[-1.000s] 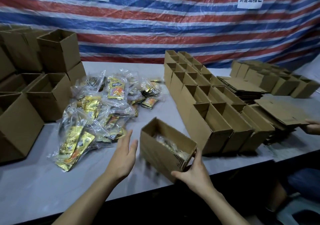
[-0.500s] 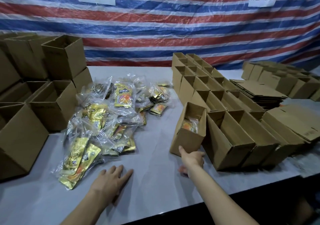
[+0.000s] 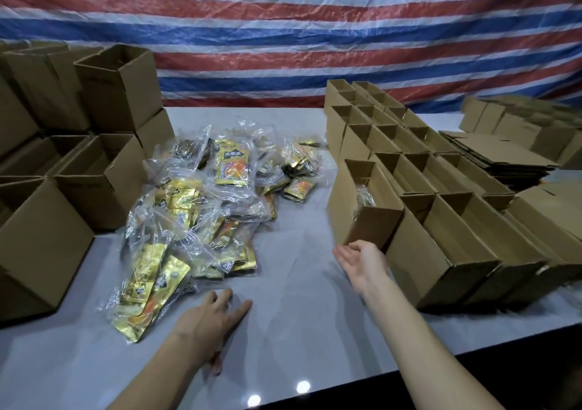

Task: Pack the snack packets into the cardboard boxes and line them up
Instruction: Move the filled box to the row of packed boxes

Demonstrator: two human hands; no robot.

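A heap of gold snack packets [image 3: 201,217] in clear plastic bags lies in the middle of the grey table [image 3: 299,331]. A small open cardboard box [image 3: 362,208] with packets inside stands at the left end of a row of open boxes [image 3: 441,239]. My right hand [image 3: 365,263] is open, palm up, just in front of that box's near end, its fingertips close to the cardboard. My left hand [image 3: 211,324] rests flat on the table, fingers straight, just short of the nearest packet.
Larger open cardboard boxes [image 3: 104,173] are stacked along the left side. More small boxes [image 3: 365,110] stand in rows behind the filled one. Flattened cardboard [image 3: 491,154] is piled at the right. A striped tarpaulin [image 3: 283,31] hangs behind the table.
My right hand pushed the filled box away from the table's front and against the row of boxes, then let go and opened. My left hand came down flat on the table.
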